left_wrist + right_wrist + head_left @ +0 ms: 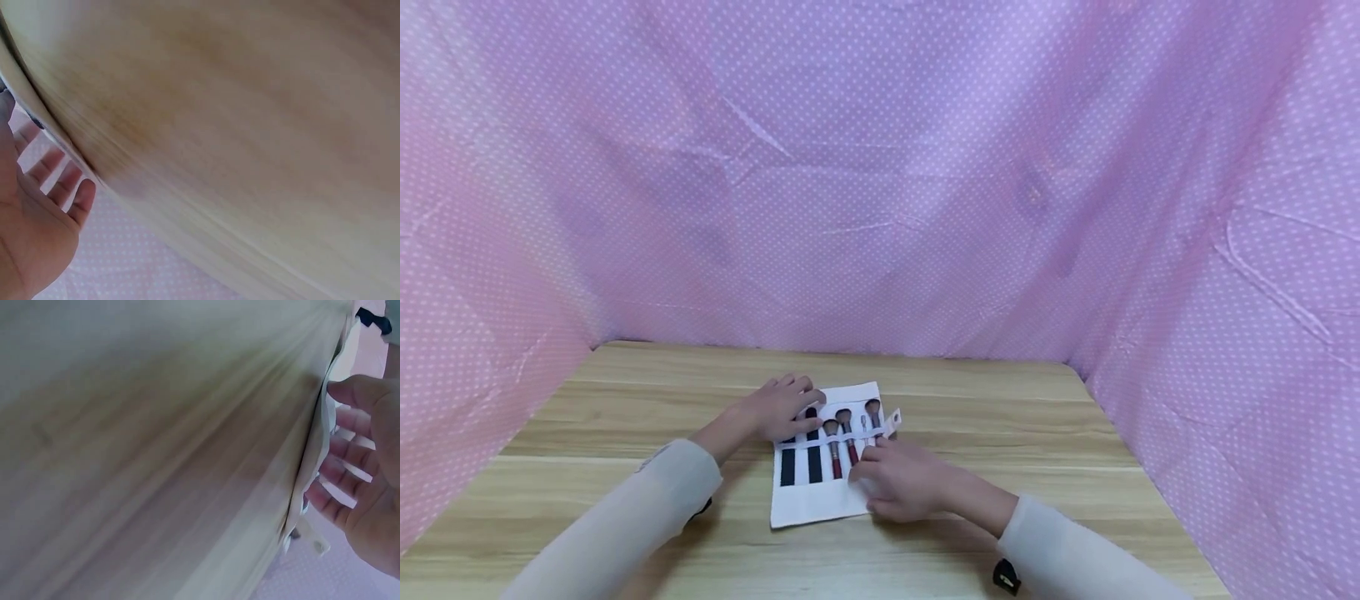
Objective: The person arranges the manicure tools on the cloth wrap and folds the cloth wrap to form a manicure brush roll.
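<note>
A white brush roll [808, 506] lies spread flat on the wooden table, its edge lifting slightly in the right wrist view. Makeup brushes with brown bristles, one with a red handle [837, 462], sit under a white band across its middle. Black strips [787, 467] fill the left slots, and a thin small tool [863, 423] lies among the brushes. My left hand [782, 410] rests over the roll's upper left part, fingers extended. At the lower right edge, my right hand [906, 479] touches the roll with loosely bent fingers [344, 450], covering the lower ends there.
A small pale tag [892, 422] sticks out from the roll's right side. The wooden table [662, 392] reaches back to a pink dotted cloth [880, 208], which also hangs along both sides.
</note>
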A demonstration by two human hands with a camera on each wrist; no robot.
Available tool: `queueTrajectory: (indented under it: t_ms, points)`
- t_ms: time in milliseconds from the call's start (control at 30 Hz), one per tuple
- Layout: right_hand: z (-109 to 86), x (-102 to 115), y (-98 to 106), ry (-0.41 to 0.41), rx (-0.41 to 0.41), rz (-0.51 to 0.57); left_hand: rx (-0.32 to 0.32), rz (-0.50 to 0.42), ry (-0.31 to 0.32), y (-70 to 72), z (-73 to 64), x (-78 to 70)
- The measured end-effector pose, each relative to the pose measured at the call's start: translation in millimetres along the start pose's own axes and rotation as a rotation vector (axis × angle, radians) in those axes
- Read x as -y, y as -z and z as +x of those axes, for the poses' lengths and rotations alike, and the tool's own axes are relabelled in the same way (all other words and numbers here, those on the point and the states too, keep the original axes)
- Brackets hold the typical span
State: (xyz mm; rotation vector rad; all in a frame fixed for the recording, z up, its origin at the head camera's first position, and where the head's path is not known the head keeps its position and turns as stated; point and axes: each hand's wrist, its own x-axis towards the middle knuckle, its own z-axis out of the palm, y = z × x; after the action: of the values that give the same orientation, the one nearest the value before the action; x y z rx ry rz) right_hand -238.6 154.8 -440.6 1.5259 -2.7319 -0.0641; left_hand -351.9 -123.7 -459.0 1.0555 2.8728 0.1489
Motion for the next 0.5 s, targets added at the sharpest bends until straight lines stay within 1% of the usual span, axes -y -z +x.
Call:
queueTrajectory:
  t_ms: [100, 233, 333, 400, 500]
  points:
    - [-7.8, -8, -1, 0.023, 0.002, 0.028, -0.007, 0.026, 0.007, -1.2, -5.0, -3.2]
    - [-17.2, -20, -3, 0.051, -0.003, 0.042, -0.049, 0.068, 0.018, -6.9, -14.6, -12.6]
    - [-22.5, -30, -3, 0.064, -0.009, 0.035, -0.102, 0.096, 0.031, -11.2, -22.1, -23.3]
    - [-25.4, -36, -2, 0.058, -0.009, 0.034, -0.132, 0.107, 0.047, -12.8, -26.1, -31.4]
    - [-29.0, -43, -1, 0.041, -0.002, 0.025, -0.144, 0.097, 0.091, -12.7, -30.3, -43.9]
